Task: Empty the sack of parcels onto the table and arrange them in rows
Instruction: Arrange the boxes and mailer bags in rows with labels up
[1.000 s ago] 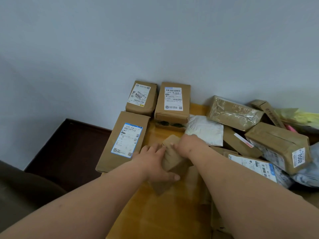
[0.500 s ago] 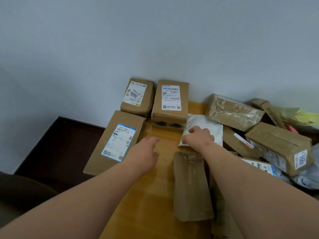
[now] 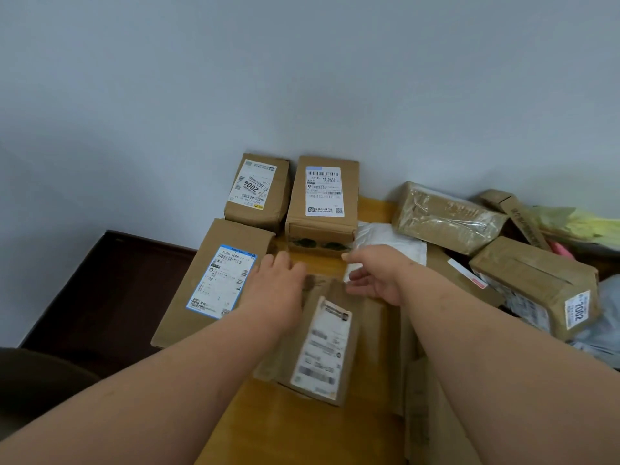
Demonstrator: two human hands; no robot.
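Note:
A brown parcel (image 3: 322, 344) lies label-up and blurred on the wooden table (image 3: 292, 431), between my two hands. My left hand (image 3: 278, 290) lies palm down over its far left corner and holds it. At the parcel's far right corner my right hand (image 3: 375, 276) has its fingers apart, the tips just at the edge. Three labelled brown boxes stand in order at the far left: a large flat one (image 3: 218, 280), a small one (image 3: 258, 191) and a taller one (image 3: 323, 199) against the wall.
A loose pile fills the right side: a white padded bag (image 3: 389, 239), a tape-wrapped box (image 3: 446, 219), a brown box marked 2002 (image 3: 536, 283), a long narrow box (image 3: 516, 213), yellow plastic (image 3: 577, 226). A dark cabinet (image 3: 110, 290) sits below the table's left edge.
The brown parcel has been turned over from plain side up to label up and shifted left. My right hand came off the white bag; my left hand moved onto the parcel.

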